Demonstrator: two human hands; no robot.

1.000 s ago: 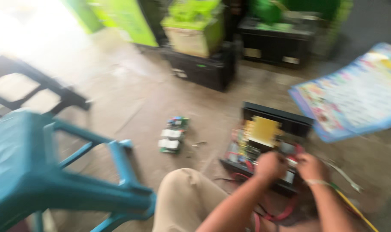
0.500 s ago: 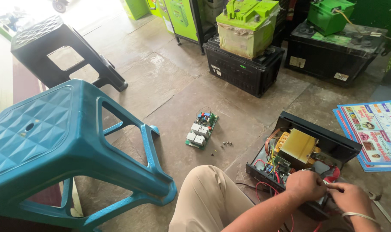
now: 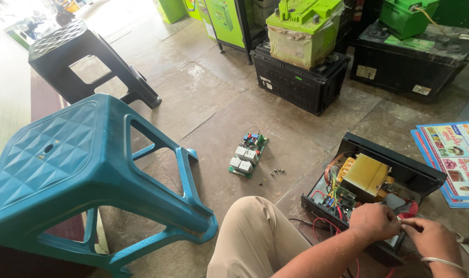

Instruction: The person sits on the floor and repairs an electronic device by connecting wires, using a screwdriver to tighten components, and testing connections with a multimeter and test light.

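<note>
Left hand (image 3: 374,221) and right hand (image 3: 434,239) meet over the open black case (image 3: 414,177), fingers pinched narrow; what they pinch cannot be told. Circuit board (image 3: 248,154) lies left of the case.

- Daylight floods in from the upper left, where the floor (image 3: 8,20) is blown out to near white.
- Elsewhere the light is soft and even; the teal stool (image 3: 85,175) and the black stool (image 3: 85,56) throw only faint shadows (darkest right under the legs).
- A dull sheen lies on the stone paving.
- Focus is sharp across the frame: the small circuit board (image 3: 248,154) reads crisply.
- Wide-angle stretch swells the teal stool at the lower left edge.
- The top right corner sits dimmer.
</note>
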